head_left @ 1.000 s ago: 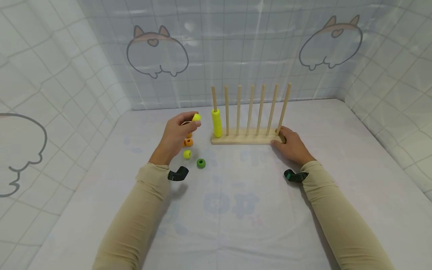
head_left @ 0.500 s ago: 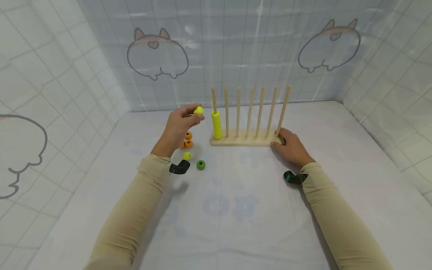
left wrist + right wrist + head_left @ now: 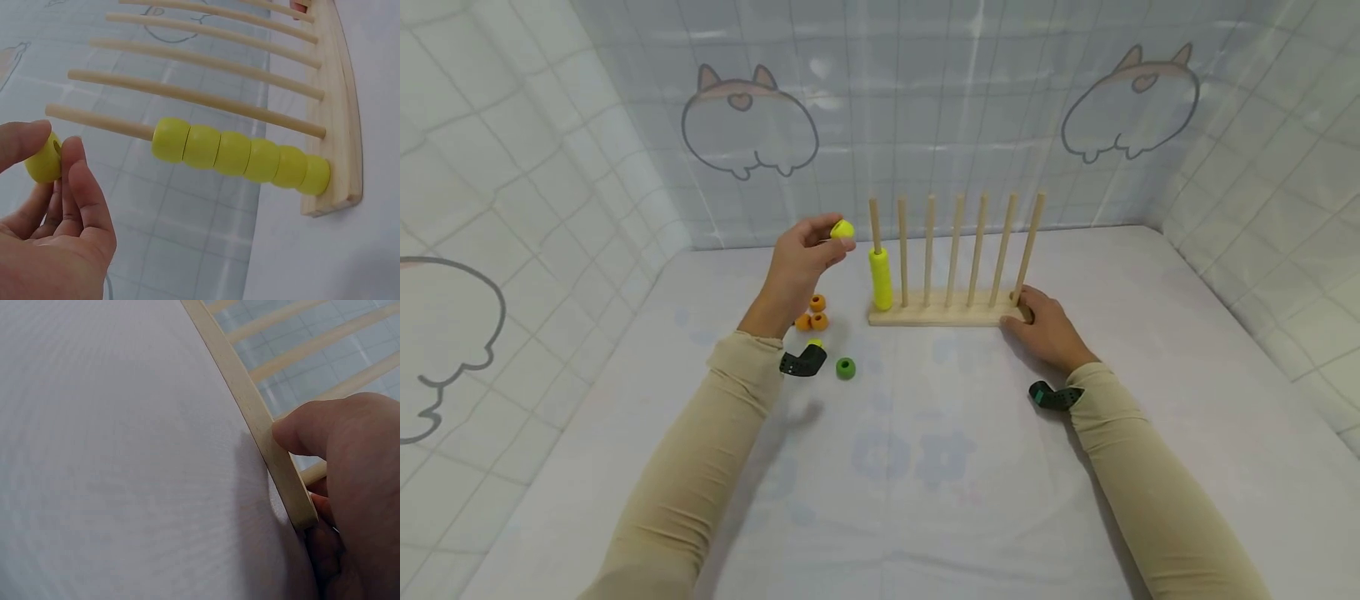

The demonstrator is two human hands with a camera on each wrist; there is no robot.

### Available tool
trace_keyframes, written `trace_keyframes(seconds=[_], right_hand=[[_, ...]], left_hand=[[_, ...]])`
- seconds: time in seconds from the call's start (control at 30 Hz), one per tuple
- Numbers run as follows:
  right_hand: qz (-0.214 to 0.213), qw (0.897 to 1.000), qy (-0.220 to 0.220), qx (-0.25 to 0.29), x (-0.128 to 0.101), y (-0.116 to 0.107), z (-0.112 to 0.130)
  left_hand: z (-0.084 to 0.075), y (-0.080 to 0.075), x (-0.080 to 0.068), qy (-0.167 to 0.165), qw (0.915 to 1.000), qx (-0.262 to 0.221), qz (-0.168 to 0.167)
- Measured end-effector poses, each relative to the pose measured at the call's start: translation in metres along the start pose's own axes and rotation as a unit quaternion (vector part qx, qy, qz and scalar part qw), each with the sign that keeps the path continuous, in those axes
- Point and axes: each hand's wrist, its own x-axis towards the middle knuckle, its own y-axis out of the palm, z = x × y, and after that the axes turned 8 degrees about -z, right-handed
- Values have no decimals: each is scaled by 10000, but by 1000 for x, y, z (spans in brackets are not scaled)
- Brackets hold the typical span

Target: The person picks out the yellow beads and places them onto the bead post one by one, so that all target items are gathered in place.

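Observation:
My left hand (image 3: pixel 797 262) pinches a yellow bead (image 3: pixel 44 164) between thumb and fingers, its hole showing in the left wrist view. The bead is held up to the left of the leftmost peg (image 3: pixel 875 223), near its top and apart from it. A stack of several yellow beads (image 3: pixel 234 153) fills the lower part of that peg. The wooden peg stand (image 3: pixel 940 314) has several upright pegs; the others carry no beads. At the right end of its base, my right hand (image 3: pixel 1048 332) grips the wood, thumb on the front edge (image 3: pixel 284 434) and fingers behind.
Several orange beads (image 3: pixel 818 321) lie on the white cloth below the left hand. A green bead (image 3: pixel 846 368) sits nearer me. Another yellow bead (image 3: pixel 815 342) is partly hidden by the left wrist strap (image 3: pixel 803 361). A tiled-pattern curtain (image 3: pixel 940 108) rises behind the stand.
My left hand has risen with the yellow bead, up toward the height of the leftmost peg's top. The wrist strap now covers part of the loose yellow bead. The right hand stays put.

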Motion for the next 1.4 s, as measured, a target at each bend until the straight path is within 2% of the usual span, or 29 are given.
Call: trace_keyframes(seconds=[0.33, 0.57, 0.93, 1.4], right_hand=[[-9, 10000, -19, -1, 1, 0, 0], [-9, 10000, -17, 33, 0, 2, 1], [3, 10000, -20, 53, -1, -1, 2], [1, 10000, -32, 19, -1, 0, 2]], left_hand=[[-3, 5, 8, 237, 9997, -77, 57], [-13, 9, 12, 424, 9989, -165, 99], [-23, 16, 20, 431, 9982, -373, -192], [-30, 25, 24, 439, 9977, -506, -52]])
